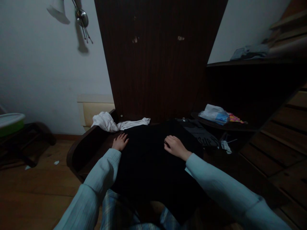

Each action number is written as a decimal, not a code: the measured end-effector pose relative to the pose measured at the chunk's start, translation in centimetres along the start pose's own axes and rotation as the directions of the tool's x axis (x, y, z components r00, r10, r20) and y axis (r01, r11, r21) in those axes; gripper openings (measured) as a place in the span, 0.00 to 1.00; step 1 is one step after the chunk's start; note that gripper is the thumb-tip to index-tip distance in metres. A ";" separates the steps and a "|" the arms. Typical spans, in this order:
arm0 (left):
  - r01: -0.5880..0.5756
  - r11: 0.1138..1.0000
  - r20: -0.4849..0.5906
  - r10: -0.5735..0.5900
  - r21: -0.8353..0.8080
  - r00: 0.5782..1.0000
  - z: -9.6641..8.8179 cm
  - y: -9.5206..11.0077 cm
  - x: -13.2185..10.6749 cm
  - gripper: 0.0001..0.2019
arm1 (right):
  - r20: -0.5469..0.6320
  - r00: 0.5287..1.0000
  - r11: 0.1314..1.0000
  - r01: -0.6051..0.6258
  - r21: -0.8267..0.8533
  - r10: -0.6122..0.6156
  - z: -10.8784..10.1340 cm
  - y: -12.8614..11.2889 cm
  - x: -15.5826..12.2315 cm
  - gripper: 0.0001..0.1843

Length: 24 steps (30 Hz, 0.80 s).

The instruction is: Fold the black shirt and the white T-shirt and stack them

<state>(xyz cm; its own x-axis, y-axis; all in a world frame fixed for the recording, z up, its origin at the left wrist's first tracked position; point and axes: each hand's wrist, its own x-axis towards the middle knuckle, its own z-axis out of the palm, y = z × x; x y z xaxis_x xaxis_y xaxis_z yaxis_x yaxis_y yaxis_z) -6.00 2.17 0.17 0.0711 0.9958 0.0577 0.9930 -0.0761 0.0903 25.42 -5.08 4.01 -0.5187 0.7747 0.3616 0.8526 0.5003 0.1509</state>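
Observation:
A black garment [148, 159] lies spread over a dark wooden table [81, 150] in front of me and hangs toward my lap. My left hand [120, 141] rests flat on its left edge, fingers stretched out. On the cloth's upper middle lies my right hand [174, 146], palm down with the fingers curled loosely against the fabric. Neither hand holds anything. Both arms wear pale blue sleeves.
A white cloth [112, 123] lies crumpled at the table's far left corner. A grey striped garment [199, 132] sits to the right, with a plastic bag [213, 114] on a dark shelf behind. A dark wardrobe door [158, 57] stands ahead. A green basin [11, 123] sits far left.

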 end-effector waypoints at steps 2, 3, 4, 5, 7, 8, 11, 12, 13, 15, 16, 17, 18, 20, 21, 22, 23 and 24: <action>-0.004 1.000 -0.008 0.004 0.003 1.000 0.0 0.0 0.0 0.24 | 0.084 0.996 0.999 0.034 0.008 -0.035 -0.1 0.0 -0.1 0.09; -0.004 1.000 -0.009 0.004 0.007 1.000 0.0 -0.1 0.0 0.23 | 0.133 0.990 0.999 0.048 0.012 -0.049 -0.1 0.0 -0.3 0.10; -0.003 1.000 -0.010 0.003 0.011 1.000 0.0 -0.1 0.0 0.23 | 0.166 0.984 0.998 0.060 0.018 -0.062 -0.1 0.0 -0.5 0.11; -0.002 1.000 -0.006 0.002 0.014 1.000 0.0 -0.1 0.1 0.23 | 0.176 0.982 0.997 0.069 0.027 -0.072 0.0 -0.1 -0.9 0.13; -0.002 1.000 0.004 0.002 0.018 1.000 0.0 0.0 0.0 0.23 | 0.132 0.989 0.997 0.061 0.040 -0.066 0.2 -0.2 -2.1 0.19; -0.002 1.000 0.006 0.002 0.020 1.000 0.0 0.0 0.0 0.23 | 0.091 0.995 0.999 0.038 0.039 -0.041 0.4 -0.3 -2.8 0.22; 0.001 1.000 0.007 -0.002 0.027 1.000 -0.1 0.1 0.0 0.24 | -0.040 0.996 0.996 -0.076 0.055 0.078 0.6 -0.4 -5.6 0.25; 0.004 1.000 0.004 -0.004 0.028 1.000 -0.2 0.1 0.0 0.24 | -0.075 0.992 0.992 -0.090 0.091 0.097 0.5 -0.3 -6.5 0.24; 0.005 1.000 0.004 -0.006 0.030 1.000 -0.2 0.2 0.0 0.23 | -0.102 0.990 0.985 -0.085 0.149 0.101 0.4 -0.1 -7.3 0.23; 0.006 1.000 0.005 -0.006 0.030 1.000 -0.1 0.1 0.1 0.23 | -0.148 0.981 0.949 -0.079 0.304 0.129 -0.2 0.7 -8.7 0.19; 0.005 1.000 0.003 -0.005 0.030 1.000 -0.1 0.1 0.1 0.23 | -0.178 0.965 0.915 -0.112 0.387 0.194 -0.5 1.3 -9.2 0.17; 0.002 1.000 0.002 -0.002 0.028 1.000 -0.1 0.0 0.1 0.23 | -0.207 0.929 0.864 -0.181 0.471 0.307 -0.9 2.0 -9.7 0.15; -0.002 1.000 0.001 0.002 0.024 1.000 0.0 0.0 0.1 0.23 | -0.217 0.866 0.785 -0.270 0.558 0.451 -1.3 2.7 -10.2 0.15; -0.006 1.000 -0.001 0.006 0.014 1.000 0.0 -0.1 0.1 0.23 | -0.117 0.718 0.555 -0.412 0.723 0.686 -2.0 3.9 -11.1 0.17; -0.007 1.000 -0.001 0.007 0.010 1.000 0.0 -0.1 0.1 0.24 | -0.011 0.681 0.433 -0.453 0.780 0.732 -2.3 4.4 -11.5 0.19; -0.007 1.000 -0.001 0.007 0.008 1.000 0.0 -0.1 0.1 0.24 | 0.105 0.677 0.330 -0.481 0.812 0.728 -2.5 4.7 -11.9 0.21; -0.007 1.000 -0.001 0.007 0.007 1.000 0.0 -0.1 0.1 0.24 | 0.205 0.690 0.257 -0.503 0.825 0.694 -2.7 4.8 -12.1 0.22; -0.007 1.000 0.000 0.007 0.007 1.000 -0.1 0.0 0.1 0.24 | 0.277 0.704 0.210 -0.521 0.827 0.654 -2.7 4.8 -12.3 0.22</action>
<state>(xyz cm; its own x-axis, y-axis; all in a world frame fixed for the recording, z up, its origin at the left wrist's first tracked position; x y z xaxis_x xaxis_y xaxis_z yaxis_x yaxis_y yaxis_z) -6.04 2.22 0.26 0.0778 0.9953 0.0585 0.9932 -0.0824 0.0826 36.13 -13.27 2.80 0.1747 0.9797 0.0985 0.3967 0.0216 -0.9177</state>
